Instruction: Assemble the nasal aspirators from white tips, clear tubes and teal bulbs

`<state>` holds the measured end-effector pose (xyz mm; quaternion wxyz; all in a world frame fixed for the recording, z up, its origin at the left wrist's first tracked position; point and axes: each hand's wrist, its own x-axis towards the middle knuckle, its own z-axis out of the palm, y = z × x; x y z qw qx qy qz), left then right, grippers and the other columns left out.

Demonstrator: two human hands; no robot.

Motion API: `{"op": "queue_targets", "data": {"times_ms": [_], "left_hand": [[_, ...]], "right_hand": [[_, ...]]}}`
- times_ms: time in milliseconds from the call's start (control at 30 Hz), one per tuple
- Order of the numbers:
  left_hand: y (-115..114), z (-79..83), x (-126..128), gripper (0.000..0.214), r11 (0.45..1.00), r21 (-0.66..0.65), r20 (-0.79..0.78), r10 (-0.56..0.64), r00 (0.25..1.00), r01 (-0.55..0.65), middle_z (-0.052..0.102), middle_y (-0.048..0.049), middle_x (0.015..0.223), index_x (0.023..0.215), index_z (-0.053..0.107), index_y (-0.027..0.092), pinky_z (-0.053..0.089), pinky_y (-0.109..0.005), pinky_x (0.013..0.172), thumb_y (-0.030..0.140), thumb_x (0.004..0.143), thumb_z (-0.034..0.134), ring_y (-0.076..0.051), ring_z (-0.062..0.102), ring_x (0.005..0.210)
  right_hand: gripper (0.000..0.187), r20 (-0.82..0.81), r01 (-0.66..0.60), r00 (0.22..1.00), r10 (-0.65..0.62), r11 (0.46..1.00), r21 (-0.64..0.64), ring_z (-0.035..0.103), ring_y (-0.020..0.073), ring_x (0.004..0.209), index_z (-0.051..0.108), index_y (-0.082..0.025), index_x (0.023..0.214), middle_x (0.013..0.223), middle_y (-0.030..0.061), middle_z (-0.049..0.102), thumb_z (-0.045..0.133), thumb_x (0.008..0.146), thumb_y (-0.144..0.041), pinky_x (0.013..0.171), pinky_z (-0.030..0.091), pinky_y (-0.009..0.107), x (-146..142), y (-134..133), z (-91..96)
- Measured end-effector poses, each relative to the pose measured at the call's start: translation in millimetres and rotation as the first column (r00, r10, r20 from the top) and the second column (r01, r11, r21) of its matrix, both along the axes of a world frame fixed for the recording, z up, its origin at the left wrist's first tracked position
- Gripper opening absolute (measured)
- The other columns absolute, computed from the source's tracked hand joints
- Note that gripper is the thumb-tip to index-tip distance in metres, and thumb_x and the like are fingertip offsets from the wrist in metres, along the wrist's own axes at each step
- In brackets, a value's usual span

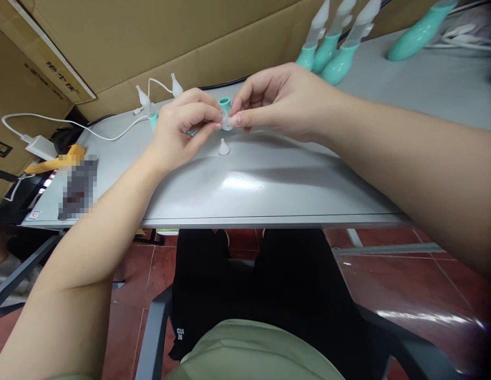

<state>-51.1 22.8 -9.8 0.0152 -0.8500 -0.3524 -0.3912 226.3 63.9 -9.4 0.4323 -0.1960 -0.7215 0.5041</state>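
Between my fingertips is a small clear plastic piece. My left hand grips its left side, fingers curled and thumb tip against it. The thumb and fingers of my right hand pinch its right side. Just behind it stands a teal part with a round open top, partly hidden by the fingers and the clear piece. A small white cone-shaped tip stands on the table just in front of my hands. Beyond my left hand are two white-tipped pieces, one nozzle above a teal part, another beside a white cable.
Several teal bulbs with clear tubes and white tips stand at the back right; another teal bulb lies farther right. A white charger, a yellow tool and a blurred dark object are at left. Cardboard walls the grey table's back.
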Motion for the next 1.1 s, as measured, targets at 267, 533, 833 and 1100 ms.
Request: {"op": "queue_targets", "data": {"times_ms": [267, 533, 833, 1100], "left_hand": [[-6, 3.5, 1, 0.041, 0.999, -0.028, 0.04, 0.038, 0.998, -0.037, 0.09, -0.0126, 0.125, 0.108, 0.09, 0.034, 0.081, -0.052, 0.099, 0.07, 0.126, 0.083, -0.036, 0.09, 0.125], [17, -7.2, 1, 0.032, 0.997, -0.012, 0.227, -0.074, 0.971, 0.079, 0.087, -0.0089, 0.118, 0.107, 0.087, 0.032, 0.085, -0.049, 0.1, 0.059, 0.12, 0.098, -0.035, 0.093, 0.123], [29, -13.2, -3, 0.032, 0.987, -0.097, 0.307, -0.096, 0.947, 0.132, 0.084, -0.0065, 0.118, 0.102, 0.085, 0.031, 0.084, -0.052, 0.105, 0.054, 0.114, 0.104, -0.034, 0.093, 0.119], [18, -12.0, 3, 0.025, 0.938, -0.281, 0.403, -0.078, 0.912, 0.204, 0.088, -0.0092, 0.122, 0.102, 0.089, 0.028, 0.083, -0.054, 0.113, 0.045, 0.11, 0.105, -0.034, 0.094, 0.119]], "right_hand": [[0.036, -0.091, -0.032, 0.995, 0.026, 0.997, -0.072, 0.071, 0.0117, 0.077, 0.093, -0.019, 0.092, 0.088, 0.0005, 0.084, 0.129, 0.091, -0.021, 0.068, 0.062, 0.019, -3, -5, -0.5], [0.039, -0.071, -0.01, 0.997, 0.006, 0.999, -0.053, 0.081, 0.0127, 0.083, 0.1, -0.021, 0.102, 0.096, 0.0013, 0.092, 0.115, 0.091, 0.014, 0.075, 0.069, 0.018, -2, -9, 0.5], [0.047, -0.031, 0.068, 0.997, -0.066, 0.996, 0.05, 0.077, 0.009, 0.079, 0.088, -0.019, 0.093, 0.09, -0.0016, 0.088, 0.097, 0.099, 0.027, 0.075, 0.064, 0.017, -11, -20, 4.6], [0.055, 0.03, 0.242, 0.966, -0.258, 0.936, 0.257, 0.068, 0.0116, 0.071, 0.079, -0.025, 0.084, 0.081, -0.0058, 0.078, 0.101, 0.086, 0.025, 0.071, 0.062, 0.025, -13, -19, 3.0]]}}
